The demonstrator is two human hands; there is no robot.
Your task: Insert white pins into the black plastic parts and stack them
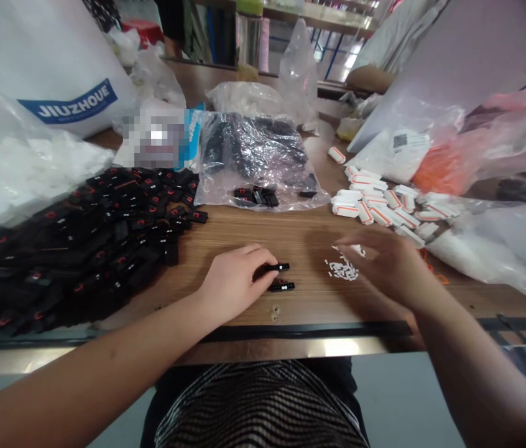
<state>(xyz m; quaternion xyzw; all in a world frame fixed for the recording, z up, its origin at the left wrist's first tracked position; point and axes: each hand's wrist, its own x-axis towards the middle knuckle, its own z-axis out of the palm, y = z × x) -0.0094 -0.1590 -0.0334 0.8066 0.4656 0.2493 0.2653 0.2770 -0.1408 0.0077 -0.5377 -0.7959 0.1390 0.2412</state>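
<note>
My left hand [235, 280] rests on the wooden table with thumb and fingers closed on a small black plastic part [283, 266], whose end with white dots sticks out past the fingertips. A second black part [283, 287] lies just in front of it, also with white dots on its end. Over on the right, my right hand [387, 261] hovers beside a small heap of tiny white pieces [343, 271]. Motion smears its fingers, so whether they pinch anything is unclear.
A large pile of black parts [118, 230] covers the left side. Behind lies a clear bag of black parts [263, 149]. White-and-orange pieces [375, 199] are heaped at the right, beside plastic bags [500, 242]. The table's front edge [300, 348] is near my body.
</note>
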